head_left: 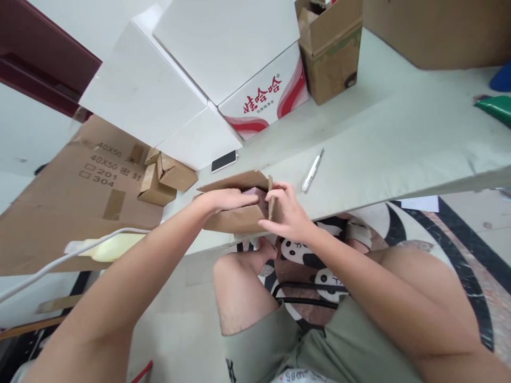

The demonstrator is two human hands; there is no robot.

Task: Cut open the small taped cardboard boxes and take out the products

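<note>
A small open cardboard box lies at the front edge of the table, its flaps raised. Inside it shows a pinkish item, too covered by the box and fingers to name. My left hand reaches over the box opening with its fingers stretched out flat, the tips on or just above the pinkish item. At the box's right end, my right hand has its thumb and fingers around the upright end flap. Most of the box's inside is hidden by my left hand.
A white utility knife lies right of the box, and a phone behind it. Small cardboard boxes stand at left. White cartons and a tall open cardboard box line the back. A white cable runs at left.
</note>
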